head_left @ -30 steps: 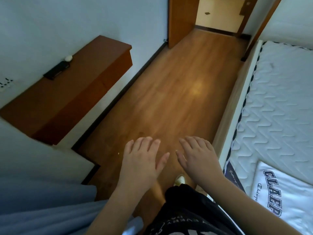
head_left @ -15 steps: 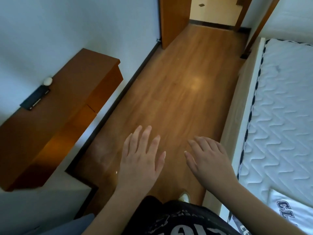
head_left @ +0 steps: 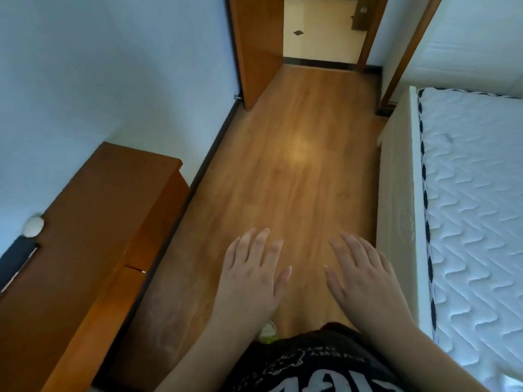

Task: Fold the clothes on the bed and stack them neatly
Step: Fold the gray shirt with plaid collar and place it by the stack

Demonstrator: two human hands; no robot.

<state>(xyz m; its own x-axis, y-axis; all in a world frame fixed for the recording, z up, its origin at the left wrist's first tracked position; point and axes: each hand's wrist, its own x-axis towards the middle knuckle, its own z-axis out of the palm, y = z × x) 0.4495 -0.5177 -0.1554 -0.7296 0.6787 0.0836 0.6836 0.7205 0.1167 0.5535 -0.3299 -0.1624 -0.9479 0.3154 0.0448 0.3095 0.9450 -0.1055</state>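
My left hand (head_left: 249, 274) and my right hand (head_left: 360, 275) hover side by side over the wooden floor, palms down, fingers spread and straight, holding nothing. The bed (head_left: 475, 210) with its white quilted mattress runs along the right edge, just right of my right hand. No clothes on the bed show in this view.
A wooden floor (head_left: 294, 171) leads to an open doorway (head_left: 319, 29) at the top. A brown wooden cabinet (head_left: 85, 244) stands against the left wall, with a dark flat device (head_left: 17, 261) and a small white object (head_left: 33, 226) on it. My black printed shirt (head_left: 311, 366) fills the bottom.
The view has swung left and forward: the white printed garment on the bed has slid out of sight, the cabinet sits lower left, and both hands stay open in front.
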